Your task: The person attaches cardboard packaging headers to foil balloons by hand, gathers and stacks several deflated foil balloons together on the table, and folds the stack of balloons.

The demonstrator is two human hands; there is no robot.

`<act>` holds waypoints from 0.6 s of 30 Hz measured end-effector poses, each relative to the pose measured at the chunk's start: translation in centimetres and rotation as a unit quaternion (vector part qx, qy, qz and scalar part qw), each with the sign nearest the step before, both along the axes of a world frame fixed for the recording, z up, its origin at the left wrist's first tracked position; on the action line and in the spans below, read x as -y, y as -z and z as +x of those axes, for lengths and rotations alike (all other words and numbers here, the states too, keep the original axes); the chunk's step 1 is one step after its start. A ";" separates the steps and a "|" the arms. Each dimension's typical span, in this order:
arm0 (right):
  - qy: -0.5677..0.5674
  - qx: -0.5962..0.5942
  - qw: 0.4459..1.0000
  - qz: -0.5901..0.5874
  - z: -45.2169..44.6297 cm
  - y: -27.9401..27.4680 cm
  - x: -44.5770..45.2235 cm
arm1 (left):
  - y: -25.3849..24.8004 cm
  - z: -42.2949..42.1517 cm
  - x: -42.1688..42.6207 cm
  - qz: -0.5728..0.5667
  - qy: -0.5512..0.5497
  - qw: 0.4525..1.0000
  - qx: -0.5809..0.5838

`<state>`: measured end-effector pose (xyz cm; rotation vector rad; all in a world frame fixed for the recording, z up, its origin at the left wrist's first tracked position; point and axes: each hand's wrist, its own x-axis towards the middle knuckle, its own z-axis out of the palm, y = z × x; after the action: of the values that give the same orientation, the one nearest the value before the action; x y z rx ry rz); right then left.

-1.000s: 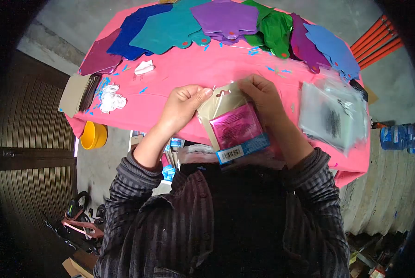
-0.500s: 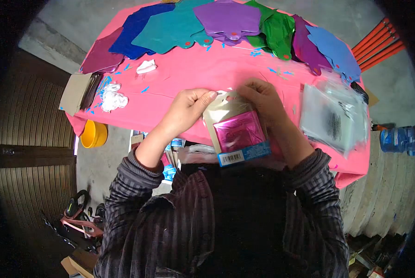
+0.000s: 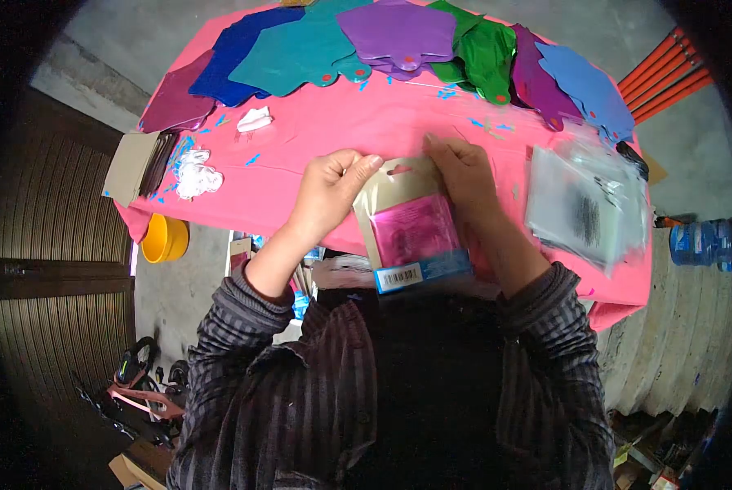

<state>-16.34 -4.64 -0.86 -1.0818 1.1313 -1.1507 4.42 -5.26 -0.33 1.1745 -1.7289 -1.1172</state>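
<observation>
Between my two hands hangs a clear plastic bag with a tan hang-hole card (image 3: pixel 396 175), a folded shiny pink foil piece (image 3: pixel 415 229) and a blue bottom strip with a barcode (image 3: pixel 424 269). My left hand (image 3: pixel 327 189) is closed, pinching the bag's upper left corner between thumb and fingers. At the upper right corner, my right hand (image 3: pixel 468 175) is closed on the bag's edge, its fingers curled. The bag's lower edge tilts slightly, close to my body.
Flat coloured foil shapes (image 3: pixel 292 61) line the far edge of the pink-covered table (image 3: pixel 300 139). On the right lies a stack of clear bags (image 3: pixel 574 204). To the left are white string (image 3: pixel 198 175) and a stack of cards (image 3: pixel 129 167). A yellow bucket (image 3: pixel 166 238) stands below.
The bag has shifted slightly left and turned a little, and the hang hole shows more plainly. My right fingers have moved slightly upward and outward along its top corner.
</observation>
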 end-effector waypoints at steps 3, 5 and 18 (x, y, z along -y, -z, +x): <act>0.050 -0.084 0.990 -0.102 -0.6 1.4 1.1 | -0.1 0.2 1.0 -0.120 -0.039 0.987 0.098; 0.073 -0.126 0.977 -0.153 -0.7 1.7 1.3 | -0.4 0.7 2.5 -0.230 -0.064 0.951 0.198; -0.080 -0.281 0.946 -0.143 -2.4 -1.0 -3.1 | -1.2 1.4 -1.0 -0.366 0.006 0.908 0.203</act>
<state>-18.74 -1.55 0.17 -1.7709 1.2986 -0.9151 5.78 -4.25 0.87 0.9333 -2.1888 -0.1500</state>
